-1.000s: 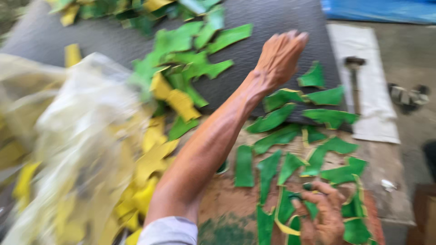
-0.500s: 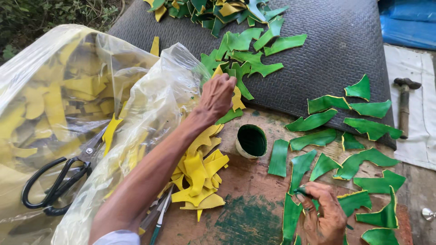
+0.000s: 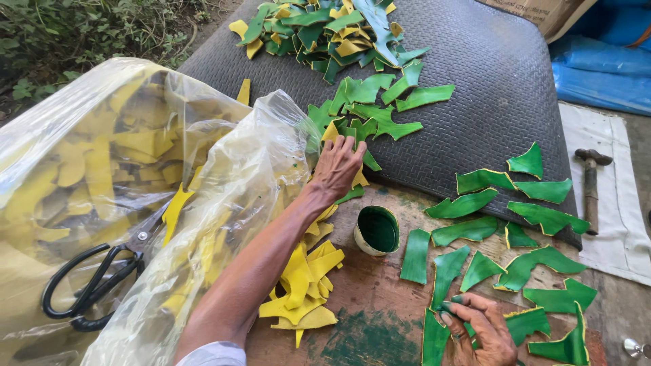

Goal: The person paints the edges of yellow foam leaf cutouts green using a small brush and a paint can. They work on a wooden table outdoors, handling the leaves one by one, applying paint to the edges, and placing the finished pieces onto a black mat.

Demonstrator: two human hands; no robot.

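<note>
Two hands work: my left hand lies spread, fingers apart, on yellow scraps beside the plastic bag. My right hand pinches a green strip near the paint tin.

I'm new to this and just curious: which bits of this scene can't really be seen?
- Scissors: blades tucked behind the plastic bag.
- Right hand: lower part cut off by the frame's bottom edge.
- Green pot: how full it is can't be told.
- Left hand: its palm faces down, hidden.
</note>
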